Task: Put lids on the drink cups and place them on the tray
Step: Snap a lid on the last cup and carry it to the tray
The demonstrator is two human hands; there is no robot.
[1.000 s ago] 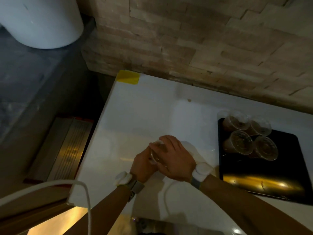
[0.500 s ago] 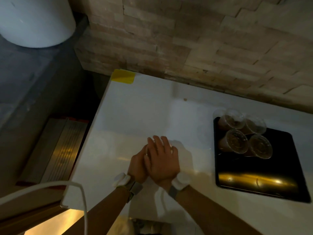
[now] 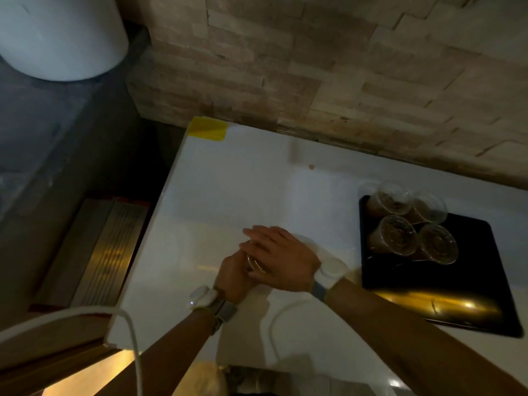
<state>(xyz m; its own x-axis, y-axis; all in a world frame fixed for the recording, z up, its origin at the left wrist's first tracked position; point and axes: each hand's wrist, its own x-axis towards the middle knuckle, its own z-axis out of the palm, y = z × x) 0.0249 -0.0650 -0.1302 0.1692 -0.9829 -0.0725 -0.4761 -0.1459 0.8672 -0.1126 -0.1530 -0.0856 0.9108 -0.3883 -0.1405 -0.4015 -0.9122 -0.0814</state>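
I see the cup [image 3: 256, 264] just below the middle of the frame, on the white table [image 3: 228, 201], almost wholly covered by both hands; only a sliver of clear plastic with amber liquid shows between them. The right hand [image 3: 281, 260] lies flat over its top, fingers spread and stretched toward the left of the frame, palm pressing down on what I take to be the lid, though the blur and the hand itself hide it. The left hand [image 3: 233, 274] is wrapped around the near left side of the cup, fingers curled against its wall. Both wrists carry a white puck-like device on a strap, the left one [image 3: 201, 300] and the right one [image 3: 331, 271].

At the right of the frame the black tray [image 3: 471, 281] sits on the same table, well apart from the hands. 4 clear lidded cups [image 3: 411, 224] holding brown drink stand clustered in its upper left corner, touching one another in a 2 by 2 group. A warm yellow glare lies along the tray's lower part.

A yellow tape patch [image 3: 208, 129] marks the table's upper left corner. A brick wall [image 3: 314, 67] runs across the top, a big white rounded object [image 3: 60, 35] fills the upper left, and a white cable [image 3: 134, 338] loops at the lower left.
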